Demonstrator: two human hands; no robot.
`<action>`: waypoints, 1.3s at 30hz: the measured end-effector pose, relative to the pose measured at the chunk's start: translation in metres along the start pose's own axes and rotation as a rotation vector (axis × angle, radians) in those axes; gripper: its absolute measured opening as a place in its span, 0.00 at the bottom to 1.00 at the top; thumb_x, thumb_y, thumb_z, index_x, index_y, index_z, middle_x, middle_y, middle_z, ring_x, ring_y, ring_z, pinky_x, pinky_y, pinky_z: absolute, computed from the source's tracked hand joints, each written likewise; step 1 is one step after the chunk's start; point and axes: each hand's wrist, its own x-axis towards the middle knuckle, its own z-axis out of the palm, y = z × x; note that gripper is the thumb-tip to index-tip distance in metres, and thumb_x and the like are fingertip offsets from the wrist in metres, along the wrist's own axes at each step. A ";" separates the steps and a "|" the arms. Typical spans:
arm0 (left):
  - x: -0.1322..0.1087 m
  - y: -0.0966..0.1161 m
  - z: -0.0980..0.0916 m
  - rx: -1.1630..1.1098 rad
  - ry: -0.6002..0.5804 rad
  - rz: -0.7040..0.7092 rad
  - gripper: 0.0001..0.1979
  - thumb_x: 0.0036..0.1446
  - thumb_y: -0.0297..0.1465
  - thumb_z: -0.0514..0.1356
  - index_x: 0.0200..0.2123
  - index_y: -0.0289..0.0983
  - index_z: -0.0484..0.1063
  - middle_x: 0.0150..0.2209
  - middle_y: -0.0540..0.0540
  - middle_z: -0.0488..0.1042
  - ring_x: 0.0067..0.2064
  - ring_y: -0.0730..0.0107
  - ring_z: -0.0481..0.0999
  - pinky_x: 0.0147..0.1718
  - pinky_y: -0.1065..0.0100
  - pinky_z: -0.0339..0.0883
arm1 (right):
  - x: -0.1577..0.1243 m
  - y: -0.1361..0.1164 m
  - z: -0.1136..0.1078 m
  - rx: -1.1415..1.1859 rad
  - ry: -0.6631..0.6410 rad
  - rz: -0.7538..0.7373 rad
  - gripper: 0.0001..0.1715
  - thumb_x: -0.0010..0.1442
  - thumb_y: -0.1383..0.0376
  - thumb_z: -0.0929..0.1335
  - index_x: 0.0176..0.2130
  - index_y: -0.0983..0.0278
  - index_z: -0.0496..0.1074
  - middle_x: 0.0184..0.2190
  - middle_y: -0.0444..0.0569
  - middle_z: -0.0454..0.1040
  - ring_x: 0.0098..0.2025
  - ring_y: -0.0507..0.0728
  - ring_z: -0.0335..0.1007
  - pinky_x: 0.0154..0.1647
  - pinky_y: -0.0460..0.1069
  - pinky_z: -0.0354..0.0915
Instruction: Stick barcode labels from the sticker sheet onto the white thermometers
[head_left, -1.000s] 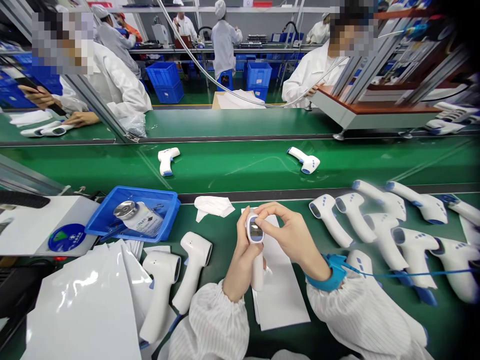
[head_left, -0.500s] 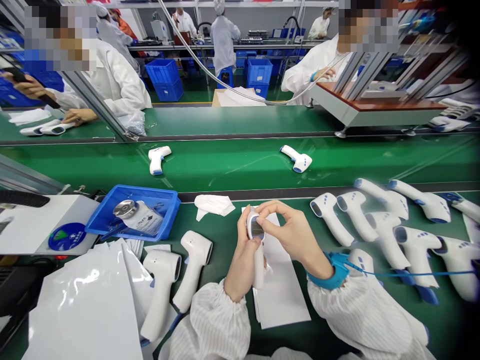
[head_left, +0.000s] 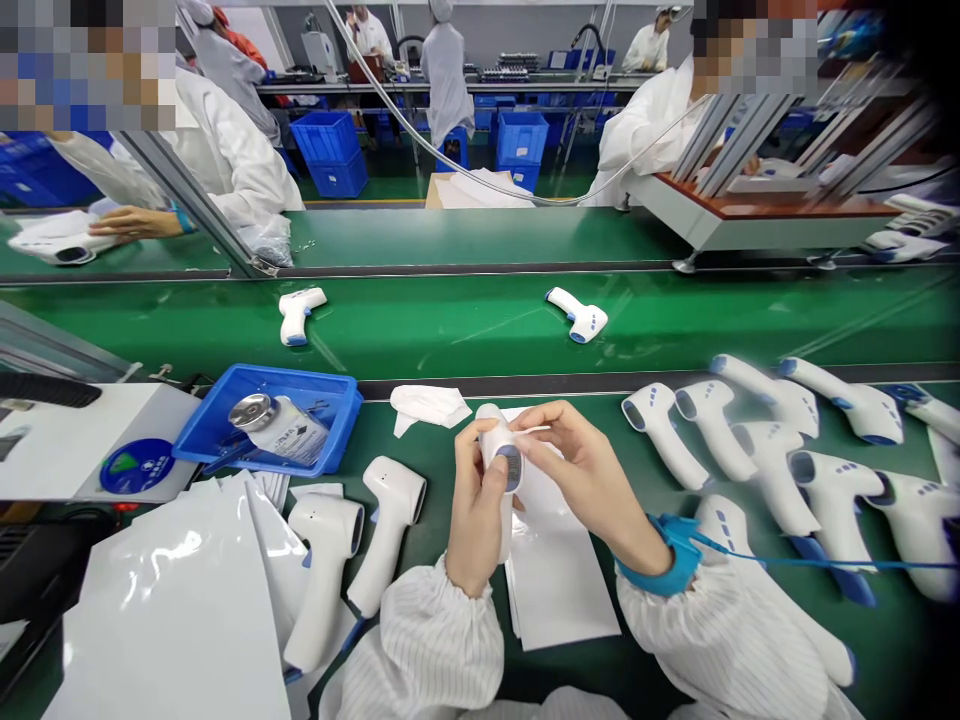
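My left hand (head_left: 474, 510) is wrapped around a white infrared thermometer (head_left: 513, 466), its display facing up and its handle pointing down toward me. Thumb and forefinger of my right hand (head_left: 585, 470) are pinched together against the right edge of the display. Whatever sits between those fingertips is too small to make out. Beneath both hands lie white glossy sheets (head_left: 564, 590). A blue wrist strap (head_left: 671, 555) with a cord circles my right wrist. Two more thermometers stand nearest my left hand, one of them the white thermometer (head_left: 390, 520).
Several thermometers (head_left: 832, 490) lie at the right. A blue tray (head_left: 341, 440) holds a metal-capped bottle. Left of me is a sheet stack (head_left: 172, 610); a crumpled white cloth (head_left: 429, 405) lies ahead. Two thermometers sit on the green conveyor belt (head_left: 435, 330). Co-workers sit opposite.
The thermometer in my left hand has tilted and shifted slightly left, showing more of its head. My right fingers have moved to the display's edge. Thermometers on the belt have slid left.
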 end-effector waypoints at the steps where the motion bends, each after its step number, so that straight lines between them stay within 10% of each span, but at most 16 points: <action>1: 0.000 0.000 0.000 0.010 0.007 0.019 0.15 0.64 0.39 0.53 0.52 0.45 0.60 0.41 0.47 0.67 0.35 0.70 0.70 0.26 0.72 0.69 | -0.001 0.001 -0.001 0.023 -0.006 0.018 0.05 0.62 0.60 0.68 0.38 0.59 0.71 0.40 0.46 0.75 0.42 0.55 0.73 0.45 0.52 0.67; 9: 0.001 -0.011 -0.003 0.102 0.068 0.161 0.15 0.64 0.36 0.53 0.54 0.46 0.60 0.51 0.45 0.65 0.44 0.67 0.70 0.39 0.65 0.70 | -0.008 -0.005 0.001 -0.233 0.054 -0.163 0.07 0.58 0.65 0.72 0.29 0.60 0.71 0.35 0.45 0.72 0.41 0.55 0.70 0.43 0.50 0.66; 14: 0.003 -0.014 -0.005 0.187 0.122 0.255 0.15 0.64 0.34 0.54 0.54 0.47 0.61 0.51 0.46 0.65 0.49 0.66 0.68 0.49 0.62 0.65 | -0.016 -0.016 0.005 -0.284 -0.037 -0.015 0.05 0.61 0.62 0.69 0.34 0.59 0.67 0.29 0.42 0.75 0.33 0.54 0.74 0.35 0.49 0.67; 23: 0.002 0.006 -0.007 -0.094 -0.007 -0.101 0.17 0.63 0.35 0.55 0.54 0.47 0.58 0.32 0.53 0.64 0.29 0.76 0.65 0.28 0.73 0.64 | -0.010 -0.015 -0.006 -0.019 -0.294 0.240 0.13 0.60 0.62 0.68 0.42 0.58 0.61 0.22 0.38 0.73 0.25 0.53 0.72 0.31 0.50 0.68; 29: 0.001 0.010 -0.007 -0.202 -0.181 -0.183 0.33 0.51 0.23 0.60 0.58 0.48 0.54 0.35 0.53 0.64 0.29 0.78 0.65 0.29 0.73 0.63 | 0.002 -0.009 -0.007 -0.333 -0.082 -0.116 0.21 0.54 0.63 0.74 0.47 0.57 0.69 0.48 0.48 0.73 0.50 0.59 0.69 0.50 0.55 0.66; 33: -0.001 0.006 -0.006 -0.118 -0.176 -0.116 0.37 0.43 0.16 0.57 0.57 0.46 0.56 0.32 0.54 0.63 0.27 0.79 0.60 0.25 0.74 0.56 | 0.010 -0.003 0.002 -0.312 -0.086 -0.257 0.05 0.61 0.64 0.70 0.40 0.56 0.76 0.42 0.47 0.77 0.47 0.58 0.71 0.49 0.55 0.67; 39: 0.000 0.005 -0.004 -0.080 -0.123 -0.076 0.37 0.44 0.17 0.58 0.57 0.45 0.56 0.38 0.51 0.67 0.32 0.75 0.68 0.31 0.71 0.64 | 0.001 0.005 0.013 -0.245 0.049 -0.190 0.07 0.64 0.62 0.67 0.43 0.58 0.74 0.45 0.48 0.77 0.50 0.58 0.72 0.52 0.55 0.67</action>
